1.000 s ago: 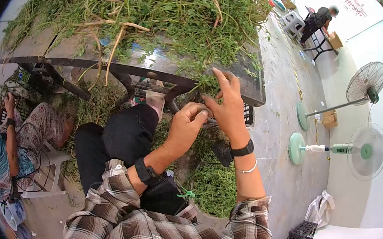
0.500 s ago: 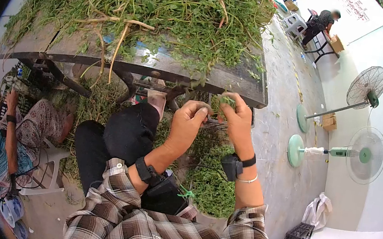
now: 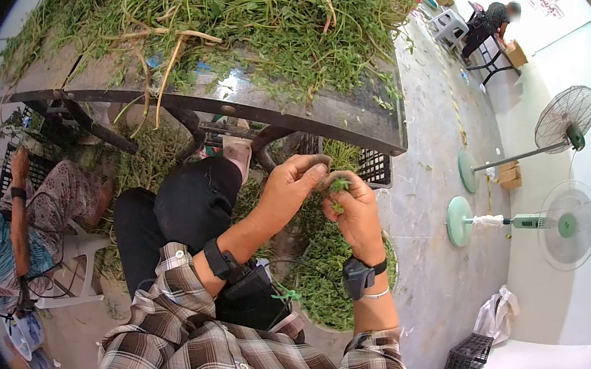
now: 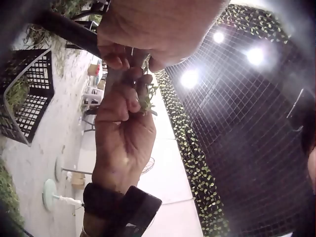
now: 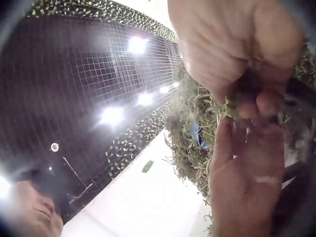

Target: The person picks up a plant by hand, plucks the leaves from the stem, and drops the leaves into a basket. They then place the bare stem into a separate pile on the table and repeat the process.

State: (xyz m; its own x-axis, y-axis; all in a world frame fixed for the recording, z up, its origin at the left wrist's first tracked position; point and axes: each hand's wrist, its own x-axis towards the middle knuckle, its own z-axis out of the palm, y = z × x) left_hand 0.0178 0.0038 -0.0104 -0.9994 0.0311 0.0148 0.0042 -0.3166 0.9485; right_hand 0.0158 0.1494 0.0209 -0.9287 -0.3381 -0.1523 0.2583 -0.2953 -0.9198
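A small green sprig [image 3: 340,184] is pinched in my right hand [image 3: 359,218], its leaves showing between the curled fingers. My left hand [image 3: 285,194] meets it at the fingertips, with thumb and forefinger pressed together; whatever lies between them is too small to tell in the head view. In the left wrist view leaves [image 4: 147,104] stick out beside the right hand's fingers. The right wrist view has a bit of green [image 5: 228,107] where the two hands touch. Both hands are just below the front edge of the table [image 3: 332,124].
A large heap of green stems [image 3: 257,17] covers the table. Below the hands lies a pile of leaves [image 3: 327,284]. Black crates [image 3: 375,168] stand under the table's right end. Another seated person [image 3: 12,238] is at the left, and two fans [image 3: 565,118] are at the right.
My right hand has come down from the table's edge, its spread fingers now curled round a sprig, and moved against my left hand. The left hand has barely moved.
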